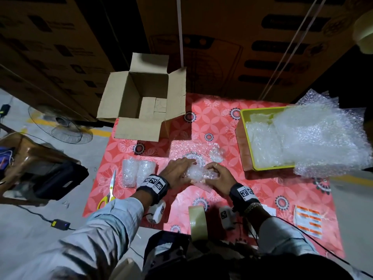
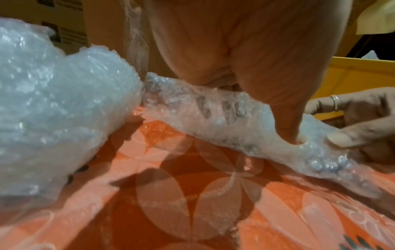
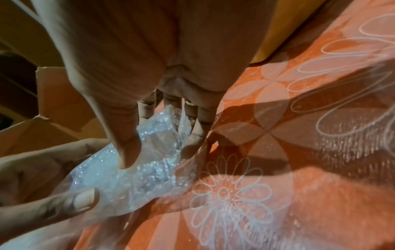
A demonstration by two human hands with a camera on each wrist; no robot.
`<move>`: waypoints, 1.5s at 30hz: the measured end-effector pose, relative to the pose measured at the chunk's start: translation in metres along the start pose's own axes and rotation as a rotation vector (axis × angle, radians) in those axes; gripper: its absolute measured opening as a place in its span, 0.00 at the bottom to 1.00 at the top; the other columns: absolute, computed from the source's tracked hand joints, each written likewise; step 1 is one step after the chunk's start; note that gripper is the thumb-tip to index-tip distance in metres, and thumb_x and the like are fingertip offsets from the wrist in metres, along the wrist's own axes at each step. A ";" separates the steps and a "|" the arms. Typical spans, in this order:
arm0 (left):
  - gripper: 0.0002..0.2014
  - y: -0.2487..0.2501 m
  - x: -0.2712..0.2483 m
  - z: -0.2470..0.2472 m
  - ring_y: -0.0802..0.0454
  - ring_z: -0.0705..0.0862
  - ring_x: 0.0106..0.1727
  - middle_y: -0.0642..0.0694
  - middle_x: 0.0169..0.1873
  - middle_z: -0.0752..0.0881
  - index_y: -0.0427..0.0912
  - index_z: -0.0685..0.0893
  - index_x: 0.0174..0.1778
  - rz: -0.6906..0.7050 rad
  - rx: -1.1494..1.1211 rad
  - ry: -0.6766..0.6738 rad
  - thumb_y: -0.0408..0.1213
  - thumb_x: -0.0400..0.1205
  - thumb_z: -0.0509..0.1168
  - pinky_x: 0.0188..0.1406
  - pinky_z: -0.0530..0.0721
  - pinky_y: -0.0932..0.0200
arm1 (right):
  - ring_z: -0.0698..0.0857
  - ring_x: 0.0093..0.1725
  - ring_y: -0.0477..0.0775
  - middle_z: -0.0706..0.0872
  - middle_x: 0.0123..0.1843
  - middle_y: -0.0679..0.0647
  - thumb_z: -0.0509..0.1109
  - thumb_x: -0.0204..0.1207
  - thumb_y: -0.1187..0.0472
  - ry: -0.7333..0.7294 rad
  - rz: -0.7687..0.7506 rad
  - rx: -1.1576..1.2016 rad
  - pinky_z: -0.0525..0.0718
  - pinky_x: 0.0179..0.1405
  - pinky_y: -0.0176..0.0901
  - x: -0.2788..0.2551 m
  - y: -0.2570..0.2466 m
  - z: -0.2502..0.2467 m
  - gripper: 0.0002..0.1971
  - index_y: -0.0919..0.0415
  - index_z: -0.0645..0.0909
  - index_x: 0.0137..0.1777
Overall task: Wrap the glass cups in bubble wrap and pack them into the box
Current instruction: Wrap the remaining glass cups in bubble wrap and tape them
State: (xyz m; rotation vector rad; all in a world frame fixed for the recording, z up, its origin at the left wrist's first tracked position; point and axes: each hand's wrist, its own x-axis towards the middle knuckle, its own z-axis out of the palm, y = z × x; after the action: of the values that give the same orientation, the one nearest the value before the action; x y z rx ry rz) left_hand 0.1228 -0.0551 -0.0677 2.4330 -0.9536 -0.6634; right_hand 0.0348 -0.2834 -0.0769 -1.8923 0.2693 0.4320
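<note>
A glass cup half rolled in bubble wrap (image 1: 198,174) lies just above the red flowered tablecloth (image 1: 262,190), held between both hands. My left hand (image 1: 187,170) grips its left end, thumb pressed into the wrap (image 2: 295,135). My right hand (image 1: 211,172) pinches the right end, thumb and fingers around the bundle (image 3: 153,162). Two wrapped cups (image 1: 137,172) lie side by side to the left. A loose sheet of bubble wrap (image 1: 189,151) and what looks like a bare glass cup (image 1: 217,154) lie beyond the hands. The open cardboard box (image 1: 113,98) stands at the table's far left corner.
A yellow-green tray (image 1: 245,122) heaped with bubble wrap (image 1: 312,136) stands at the right. Yellow-handled scissors (image 1: 110,188), a tape roll (image 1: 198,221) and a sticker sheet (image 1: 307,221) lie near the front edge. A fan (image 1: 60,124) and a stool (image 1: 30,158) stand on the floor at left.
</note>
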 end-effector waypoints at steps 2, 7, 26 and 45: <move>0.38 0.000 -0.001 -0.003 0.42 0.77 0.75 0.43 0.73 0.81 0.50 0.69 0.82 -0.009 0.075 0.010 0.50 0.78 0.77 0.74 0.71 0.41 | 0.85 0.62 0.46 0.87 0.57 0.41 0.79 0.65 0.47 0.003 -0.002 0.024 0.82 0.65 0.47 -0.002 -0.003 0.001 0.18 0.38 0.82 0.55; 0.35 0.004 -0.003 0.003 0.43 0.78 0.72 0.44 0.69 0.81 0.44 0.77 0.75 0.046 0.205 0.014 0.50 0.74 0.80 0.73 0.66 0.44 | 0.88 0.50 0.50 0.90 0.48 0.45 0.76 0.73 0.45 0.026 -0.029 0.110 0.84 0.55 0.51 -0.008 -0.012 0.009 0.10 0.44 0.84 0.51; 0.29 0.018 -0.004 -0.015 0.44 0.87 0.51 0.45 0.53 0.88 0.45 0.77 0.66 0.002 0.005 -0.008 0.57 0.75 0.75 0.53 0.76 0.51 | 0.90 0.54 0.74 0.91 0.56 0.67 0.71 0.74 0.80 0.096 0.051 0.467 0.90 0.51 0.70 -0.018 -0.021 0.008 0.25 0.54 0.83 0.65; 0.37 0.062 0.007 -0.094 0.50 0.78 0.58 0.41 0.67 0.80 0.43 0.77 0.78 0.213 0.182 0.336 0.42 0.73 0.83 0.60 0.74 0.51 | 0.86 0.68 0.51 0.87 0.69 0.50 0.80 0.73 0.73 0.225 -0.388 0.179 0.86 0.68 0.54 -0.013 -0.110 -0.049 0.29 0.56 0.82 0.74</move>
State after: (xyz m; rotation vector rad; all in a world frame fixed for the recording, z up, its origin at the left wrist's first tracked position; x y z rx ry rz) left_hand 0.1506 -0.0806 0.0384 2.4423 -1.1474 -0.0922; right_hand 0.0732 -0.2910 0.0376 -1.7641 0.0797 -0.0655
